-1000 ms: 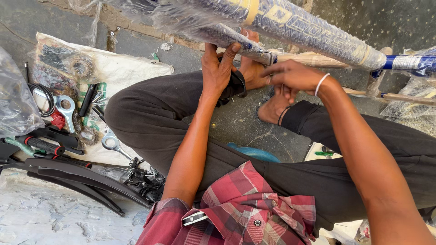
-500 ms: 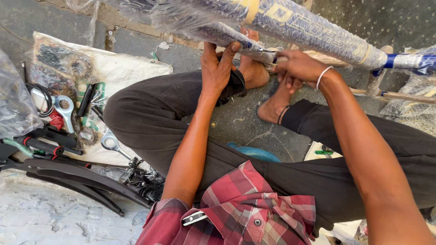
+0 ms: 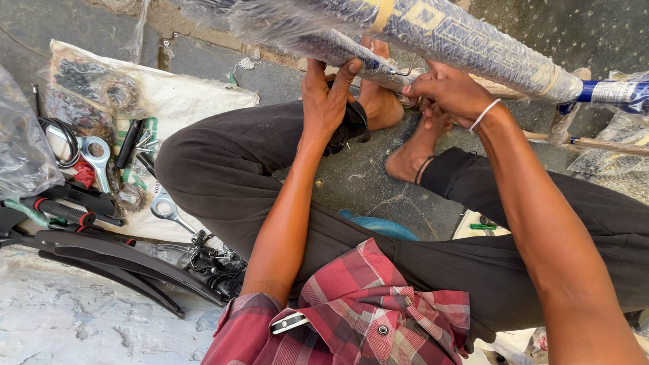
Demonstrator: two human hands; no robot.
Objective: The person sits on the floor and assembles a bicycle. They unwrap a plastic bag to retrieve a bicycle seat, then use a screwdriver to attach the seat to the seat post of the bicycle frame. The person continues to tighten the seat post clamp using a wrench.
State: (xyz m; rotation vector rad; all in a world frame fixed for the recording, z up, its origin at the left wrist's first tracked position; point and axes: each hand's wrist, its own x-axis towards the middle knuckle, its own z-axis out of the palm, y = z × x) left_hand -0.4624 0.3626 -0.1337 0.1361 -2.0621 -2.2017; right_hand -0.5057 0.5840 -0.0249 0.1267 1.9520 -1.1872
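Note:
A blue bicycle frame (image 3: 473, 40) wrapped in bubble plastic stretches across the top of the view, above my crossed legs. My left hand (image 3: 326, 94) grips a thinner wrapped tube of the frame (image 3: 338, 49) from below, fingers curled over it. My right hand (image 3: 449, 91) is closed at the same tube further right, beside a small metal hook-shaped piece (image 3: 407, 69). A white band circles my right wrist. Whether the right hand pinches the metal piece or the tube is unclear.
On the left a white sack (image 3: 182, 101) lies on the ground with spanners (image 3: 98, 159), pliers and other tools. Black mudguards (image 3: 122, 263) lie at lower left beside a heap of small metal parts (image 3: 216, 263). A blue object (image 3: 382, 226) lies between my legs.
My right hand has moved up and left from near my foot to the thin frame tube. The left hand has stayed on the tube.

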